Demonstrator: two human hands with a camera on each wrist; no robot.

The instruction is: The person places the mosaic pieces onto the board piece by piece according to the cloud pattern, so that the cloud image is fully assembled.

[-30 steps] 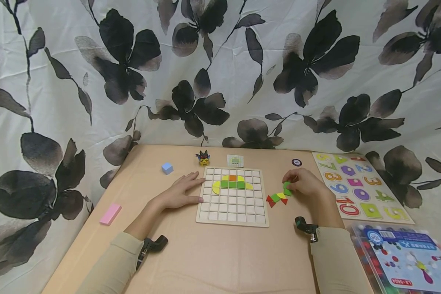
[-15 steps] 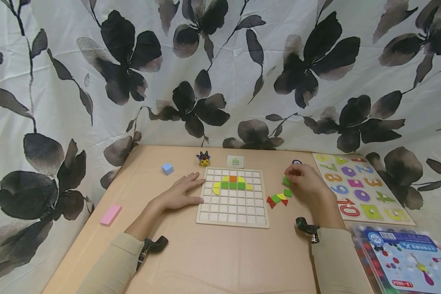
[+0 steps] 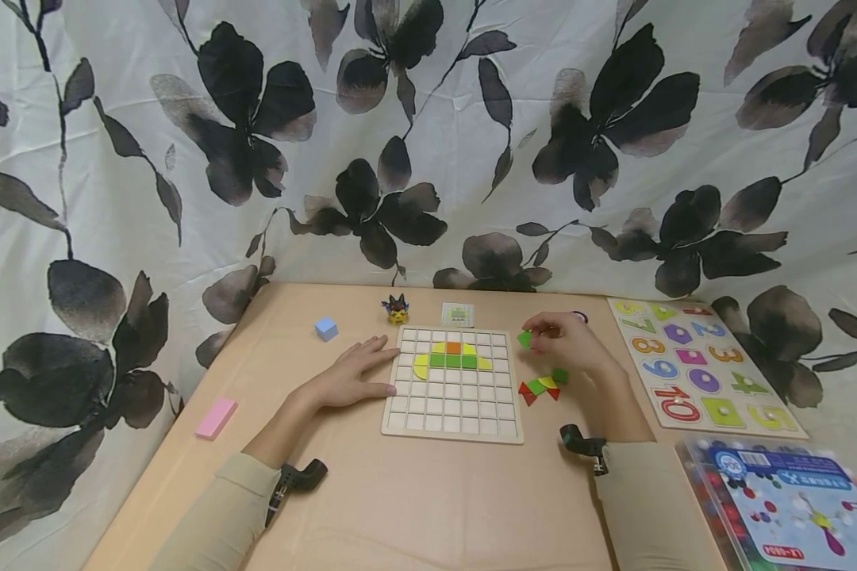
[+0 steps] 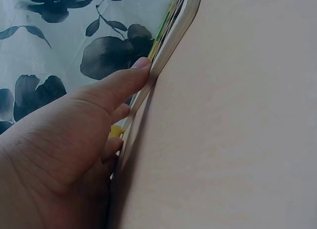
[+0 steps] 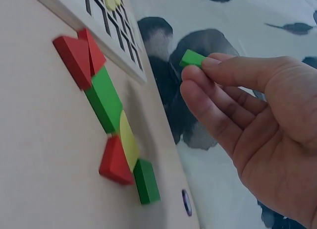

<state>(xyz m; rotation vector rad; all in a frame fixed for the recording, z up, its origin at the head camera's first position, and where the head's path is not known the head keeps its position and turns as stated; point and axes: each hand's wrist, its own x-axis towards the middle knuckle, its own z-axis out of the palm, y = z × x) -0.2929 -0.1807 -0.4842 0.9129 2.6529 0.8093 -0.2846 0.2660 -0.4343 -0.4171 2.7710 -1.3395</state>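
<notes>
On the table [image 3: 428, 515], left: blue cube [image 3: 325, 329], pink block [image 3: 216, 418]. Past the far edge of the board [image 3: 452, 408]: figurine [image 3: 397, 309], card [image 3: 458, 315]. Right: number board [image 3: 707, 365], with box [image 3: 793, 507] nearer. Behind everything: flowered cloth [image 3: 414, 103]. In the way: right hand [image 3: 571, 345], in the head view hiding most of a disc [image 3: 580, 316]; also loose pieces [image 3: 536, 386], between board and right forearm.

Left hand [image 3: 350, 373]: fingers stretched and spread, thumb against the board's left edge, nothing gripped. Right hand: narrow, pinching the green block [image 5: 192, 58] between thumb and fingers; above the table, just beside the board's upper right edge, apart from it.

Count. Green block in hand: one. Loose pieces: six, in a close bent line; three red, two green, one yellow. Set in the board's upper part: three green tiles [image 3: 453, 361] in a row, one orange tile [image 3: 453, 347] above the middle one, yellow tiles [image 3: 484, 362] to both sides, too small to number surely. Blue cube, pink block, figurine, card, disc, number board, box: one each. Wrist devices [image 3: 303, 476]: two, black.
</notes>
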